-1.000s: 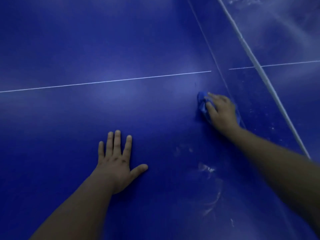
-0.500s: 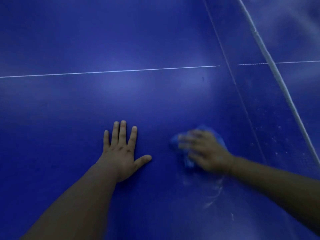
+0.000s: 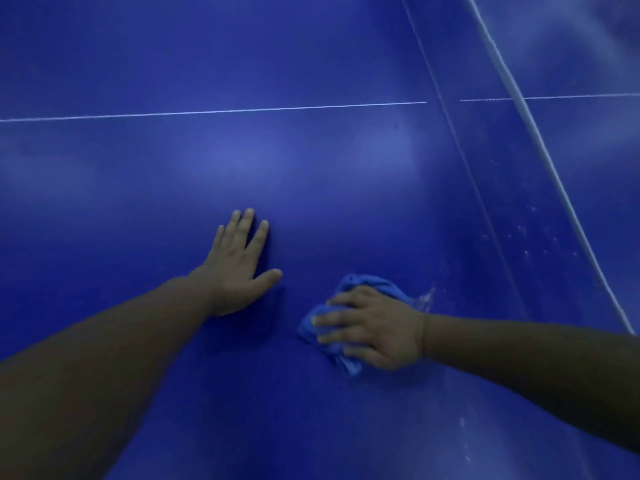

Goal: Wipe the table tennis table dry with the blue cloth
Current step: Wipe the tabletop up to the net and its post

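Bench (image 3: 242,161) slick. Left hand (image 3: 239,268), 8 o'clock: fingers spread flat, bracing. Right hand (image 3: 377,327), 5 o'clock: fingers lie across the wadded blue cloth (image 3: 370,284), pressing. I judge it soft, light, soggy; take the bunched middle. Droplets (image 3: 526,252) at 3 o'clock.

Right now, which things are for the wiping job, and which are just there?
For the job: crumpled blue cloth; right hand pressing it down; blue table tennis table; water droplets on it.
Just there: left hand resting flat; white-topped net; thin white line.
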Demonstrator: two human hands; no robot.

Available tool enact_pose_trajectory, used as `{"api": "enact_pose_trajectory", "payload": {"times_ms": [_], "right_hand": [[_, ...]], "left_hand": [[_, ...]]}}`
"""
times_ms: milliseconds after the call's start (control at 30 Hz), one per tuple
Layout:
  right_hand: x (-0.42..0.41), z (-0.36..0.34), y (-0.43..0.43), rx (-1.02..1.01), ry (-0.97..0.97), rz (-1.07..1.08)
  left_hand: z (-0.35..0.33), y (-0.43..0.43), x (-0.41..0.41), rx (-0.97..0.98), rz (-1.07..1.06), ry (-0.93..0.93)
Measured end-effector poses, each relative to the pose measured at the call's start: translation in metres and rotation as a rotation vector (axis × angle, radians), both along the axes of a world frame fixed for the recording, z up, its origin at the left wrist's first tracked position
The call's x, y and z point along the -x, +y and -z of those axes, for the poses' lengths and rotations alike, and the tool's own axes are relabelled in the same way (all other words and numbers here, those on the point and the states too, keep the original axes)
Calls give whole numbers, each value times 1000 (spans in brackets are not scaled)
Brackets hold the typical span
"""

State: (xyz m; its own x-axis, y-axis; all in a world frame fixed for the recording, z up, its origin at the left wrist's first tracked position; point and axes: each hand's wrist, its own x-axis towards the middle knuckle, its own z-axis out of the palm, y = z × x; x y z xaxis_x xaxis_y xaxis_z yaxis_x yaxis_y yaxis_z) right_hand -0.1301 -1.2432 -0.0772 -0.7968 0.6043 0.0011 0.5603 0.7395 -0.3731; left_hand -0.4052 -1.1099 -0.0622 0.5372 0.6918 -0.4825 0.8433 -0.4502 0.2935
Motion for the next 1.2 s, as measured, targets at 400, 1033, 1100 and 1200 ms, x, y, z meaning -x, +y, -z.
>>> {"api": "enact_pose_trajectory", "payload": {"times_ms": [400,1033,1100,1200], "right_hand": [[17,8,58,-240,-39,610],[108,-2,-83,-166,-160,692],[128,6,-123,-155,-140,564],[146,10,-217,-65,-87,461]], "left_hand": [[20,-171,64,-253,-14,-136],[21,-245,91,-138,72,-47],[19,-245,95,-70,69,-74],[15,-246,98,-38,41,-141]]}}
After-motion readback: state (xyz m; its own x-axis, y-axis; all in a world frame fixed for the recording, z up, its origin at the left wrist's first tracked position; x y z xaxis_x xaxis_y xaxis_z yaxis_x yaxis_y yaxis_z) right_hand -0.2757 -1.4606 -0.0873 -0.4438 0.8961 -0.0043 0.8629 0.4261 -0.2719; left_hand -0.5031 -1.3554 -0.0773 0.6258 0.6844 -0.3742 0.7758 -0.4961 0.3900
